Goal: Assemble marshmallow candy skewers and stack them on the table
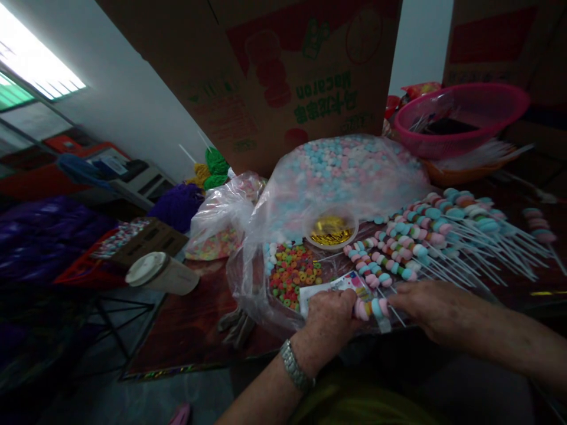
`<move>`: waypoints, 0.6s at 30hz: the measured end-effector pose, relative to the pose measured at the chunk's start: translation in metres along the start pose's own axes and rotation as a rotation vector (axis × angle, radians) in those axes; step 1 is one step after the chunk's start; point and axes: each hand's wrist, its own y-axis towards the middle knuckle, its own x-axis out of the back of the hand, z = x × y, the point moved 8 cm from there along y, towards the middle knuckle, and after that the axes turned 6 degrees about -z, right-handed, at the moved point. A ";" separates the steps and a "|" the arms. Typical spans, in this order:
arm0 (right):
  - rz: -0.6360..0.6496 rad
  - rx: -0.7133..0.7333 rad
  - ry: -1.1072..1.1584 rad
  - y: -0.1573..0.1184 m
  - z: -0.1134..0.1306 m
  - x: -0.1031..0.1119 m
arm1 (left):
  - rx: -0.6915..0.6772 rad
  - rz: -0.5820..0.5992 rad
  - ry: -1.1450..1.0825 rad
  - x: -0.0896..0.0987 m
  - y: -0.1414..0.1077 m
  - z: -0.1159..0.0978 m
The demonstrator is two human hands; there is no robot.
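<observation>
Between my two hands, low in the view, lies a candy skewer (372, 309) of pink, yellow and blue pieces. My left hand (333, 310), with a metal watch on the wrist, is closed round its left end. The fingers of my right hand (414, 304) pinch at its right end, by a white stick. Under my left hand is a printed white packet (330, 289). Colourful cereal rings (295, 274) lie just beyond it in clear plastic. Finished-looking skewers (401, 248) are piled beyond my right hand.
A large bag of pastel candies (341, 171) stands behind a round tub of gold ties (330, 230). A pink basket (465, 118) is at back right, a cardboard box (283, 71) behind. A lidded cup (163, 273) and gloves (237, 326) are left on the table (186, 330).
</observation>
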 end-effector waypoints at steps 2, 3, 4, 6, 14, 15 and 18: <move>0.004 0.004 -0.172 0.005 -0.001 0.002 | 0.072 0.027 -0.093 0.001 0.002 0.005; -0.027 0.013 -0.256 0.006 -0.002 0.006 | 0.087 0.057 -0.163 0.002 0.002 0.006; -0.077 0.030 -0.319 0.006 -0.003 0.011 | 0.081 0.092 -0.252 0.005 0.002 0.005; -0.129 0.077 -0.327 0.003 -0.004 0.013 | 0.031 0.176 -0.429 0.010 0.001 0.000; -0.015 0.133 -0.150 0.003 0.012 -0.022 | -0.036 0.230 -0.346 -0.007 -0.003 -0.003; -0.011 0.117 -0.153 0.005 0.014 -0.026 | -0.054 0.222 -0.309 -0.009 -0.001 -0.005; 0.018 0.013 -0.022 0.008 0.005 -0.035 | -0.129 0.194 -0.248 0.003 0.010 -0.014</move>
